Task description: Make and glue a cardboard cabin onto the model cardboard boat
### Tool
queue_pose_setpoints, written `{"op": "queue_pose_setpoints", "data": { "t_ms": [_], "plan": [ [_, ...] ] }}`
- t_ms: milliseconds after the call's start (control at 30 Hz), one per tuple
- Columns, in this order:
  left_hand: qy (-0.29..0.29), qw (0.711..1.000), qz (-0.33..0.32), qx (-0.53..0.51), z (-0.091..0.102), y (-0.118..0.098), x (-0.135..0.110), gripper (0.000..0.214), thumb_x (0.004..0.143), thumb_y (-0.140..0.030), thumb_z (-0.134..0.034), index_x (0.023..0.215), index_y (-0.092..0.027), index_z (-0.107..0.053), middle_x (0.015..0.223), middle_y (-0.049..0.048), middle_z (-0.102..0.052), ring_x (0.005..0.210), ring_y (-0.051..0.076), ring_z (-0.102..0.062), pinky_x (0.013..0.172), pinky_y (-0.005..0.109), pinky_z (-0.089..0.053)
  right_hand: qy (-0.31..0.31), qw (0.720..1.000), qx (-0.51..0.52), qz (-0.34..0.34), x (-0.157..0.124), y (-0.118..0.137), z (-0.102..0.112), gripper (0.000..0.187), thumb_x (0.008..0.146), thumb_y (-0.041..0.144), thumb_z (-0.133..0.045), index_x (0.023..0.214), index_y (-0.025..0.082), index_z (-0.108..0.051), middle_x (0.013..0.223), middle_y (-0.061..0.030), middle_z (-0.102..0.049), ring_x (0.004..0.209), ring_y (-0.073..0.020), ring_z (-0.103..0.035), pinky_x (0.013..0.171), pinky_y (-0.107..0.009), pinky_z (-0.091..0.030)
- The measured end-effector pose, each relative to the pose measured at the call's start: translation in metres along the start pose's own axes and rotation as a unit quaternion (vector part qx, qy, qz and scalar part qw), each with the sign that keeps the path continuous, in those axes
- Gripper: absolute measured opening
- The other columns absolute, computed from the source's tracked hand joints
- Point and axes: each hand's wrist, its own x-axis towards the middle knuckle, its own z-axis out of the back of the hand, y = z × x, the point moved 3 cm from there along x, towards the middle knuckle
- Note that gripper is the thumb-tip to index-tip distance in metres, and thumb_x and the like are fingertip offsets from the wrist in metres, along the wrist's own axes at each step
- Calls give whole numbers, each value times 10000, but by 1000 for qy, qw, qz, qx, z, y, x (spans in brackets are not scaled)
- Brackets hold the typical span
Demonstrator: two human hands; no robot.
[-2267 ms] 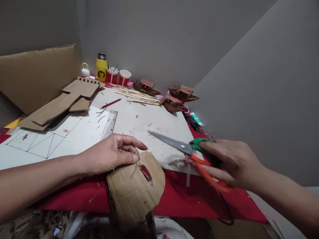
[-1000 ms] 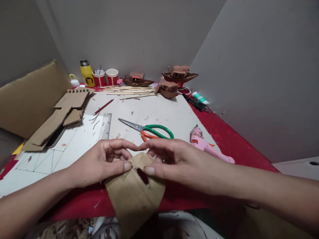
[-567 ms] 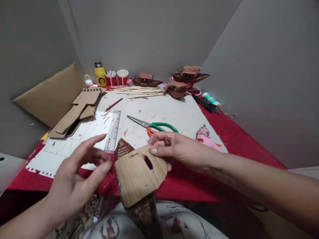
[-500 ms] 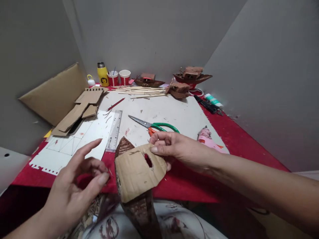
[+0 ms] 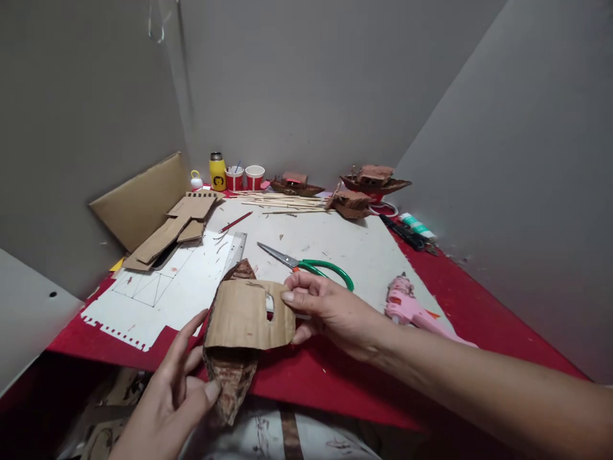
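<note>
A small brown-painted cardboard boat (image 5: 232,377) is held up near the table's front edge, its two pointed ends showing. Over its middle lies a curved piece of plain cardboard (image 5: 237,313) with an oblong cut-out near its right end. My right hand (image 5: 325,306) pinches that right end between thumb and fingers. At the boat's left side is my left hand (image 5: 172,383), its thumb on the hull near the lower end and its fingers along the outer side. How the cardboard meets the far hull side is hidden. Green-handled scissors (image 5: 306,263) lie just beyond my right hand.
A pink glue gun (image 5: 407,306) lies right of my right forearm. Thin sticks (image 5: 282,203), finished model boats (image 5: 376,182) and paper cups (image 5: 255,177) line the back. Cardboard pieces (image 5: 167,236), a red pencil (image 5: 236,222) and a ruler (image 5: 238,246) lie left.
My left hand has moved from beside the boat to grip its hull. The boat and cardboard have turned and shifted left, with my right hand still pinching the cardboard. The view has tilted up.
</note>
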Motion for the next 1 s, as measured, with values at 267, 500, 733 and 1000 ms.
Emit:
{"op": "queue_pose_setpoints", "data": {
  "t_ms": [267,500,733,1000],
  "plan": [
    [112,993,17,-33,20,-10,30,708,751,-302,-714,1409,-216,-468,1127,105,-712,938,255,-677,813,324,-504,104,979,-173,-1,1,31,4,296,646,323,-831,808,150,-653,578,66,-575,488,-60,-475,439,-179,-412],
    [111,988,-10,106,12,-48,67,472,740,-209,-649,1211,-174,-666,1006,50,-744,831,204,-661,717,281,-497,88,970,-205,96,-2,51,11,181,684,266,-791,779,167,-673,613,56,-615,500,-65,-478,480,-209,-364],
    [165,975,-3,146,-3,-66,106,353,723,-263,-709,1064,-179,-740,893,40,-773,848,215,-696,797,310,-532,-45,942,-243,228,7,44,31,161,654,300,-791,717,173,-714,573,57,-552,555,-92,-452,529,-239,-364],
    [156,945,-76,278,-23,-77,121,290,732,-183,-617,979,-187,-770,861,18,-773,820,229,-680,813,341,-530,-111,939,-210,248,16,41,42,299,643,442,-804,758,178,-723,727,-13,-694,685,-157,-601,665,-305,-503]
  ]
}}
